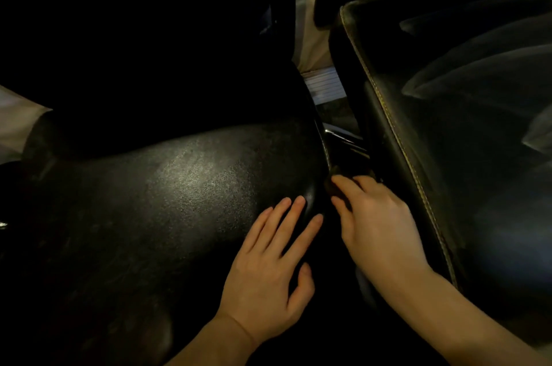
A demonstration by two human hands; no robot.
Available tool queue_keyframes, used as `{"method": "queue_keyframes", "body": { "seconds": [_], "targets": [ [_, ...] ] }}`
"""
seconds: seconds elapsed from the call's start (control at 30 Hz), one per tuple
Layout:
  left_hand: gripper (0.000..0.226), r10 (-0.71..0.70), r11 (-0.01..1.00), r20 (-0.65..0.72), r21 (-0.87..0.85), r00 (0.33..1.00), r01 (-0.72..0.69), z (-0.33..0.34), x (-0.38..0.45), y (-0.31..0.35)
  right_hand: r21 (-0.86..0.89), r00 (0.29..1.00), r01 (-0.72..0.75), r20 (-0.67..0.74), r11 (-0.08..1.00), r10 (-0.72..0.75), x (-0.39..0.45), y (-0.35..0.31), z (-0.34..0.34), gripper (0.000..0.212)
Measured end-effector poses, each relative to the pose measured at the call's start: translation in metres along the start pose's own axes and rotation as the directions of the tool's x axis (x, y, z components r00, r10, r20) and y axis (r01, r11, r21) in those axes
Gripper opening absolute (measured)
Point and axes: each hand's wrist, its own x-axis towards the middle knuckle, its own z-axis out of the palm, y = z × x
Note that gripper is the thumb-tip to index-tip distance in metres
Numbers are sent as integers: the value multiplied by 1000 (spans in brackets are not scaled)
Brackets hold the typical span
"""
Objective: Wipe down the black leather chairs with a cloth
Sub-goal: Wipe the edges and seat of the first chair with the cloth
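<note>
Hands (322, 249) between black chairs (185, 186)

Black grained leather seat (167, 186); black neighbouring chair (478, 156) edged with yellowish stitching

Left hand (268, 270) flat on left chair (167, 186); right hand (376, 225) reaches between chairs.

- Chairs: two, both black leather. One chair (167, 186) occupies the left side; a second chair (478, 126) with a stitched edge seam occupies the right side.
- Hands: two, both bare. Left hand (268, 270); right hand (379, 225).
- Cloth: none can be counted; the gap between the chairs is too dark to tell.
</note>
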Motion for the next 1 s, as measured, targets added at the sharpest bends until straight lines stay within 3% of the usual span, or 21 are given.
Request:
{"method": "queue_keyframes", "body": {
  "seconds": [0.1, 0.3, 0.47, 0.63, 0.87, 1.0],
  "targets": [
    [67, 5, 1000, -20, -12, 1000, -5, 2, 2, 0, 2, 1000, -3, 11, 1000, 3, 9, -1, -2, 40],
    [68, 26, 999, -62, -31, 998, -28, 6, 1, -3, -22, 984, -41, 174, 999, 44, -26, 11, -6, 40],
    [69, 30, 999, -71, -17, 997, -32, 9, 3, -5, -132, 999, 6, 45, 991, 0, -5, 7, 5, 36],
    [70, -7, 1000, -58, 3, 998, 7, 11, 10, -3, -70, 997, -7, -76, 998, 2, 47, -4, 13, 30],
    [72, -16, 1000, -77, -10, 997, 15, 12, 12, -4, -101, 995, -26, 96, 995, 36, 12, -2, -5, 39],
    [71, -21, 999, -118, -35, 993, 17, 15, 16, -5, -150, 998, -41, 50, 988, 49, 25, -6, 2, 33]
  ]
}}
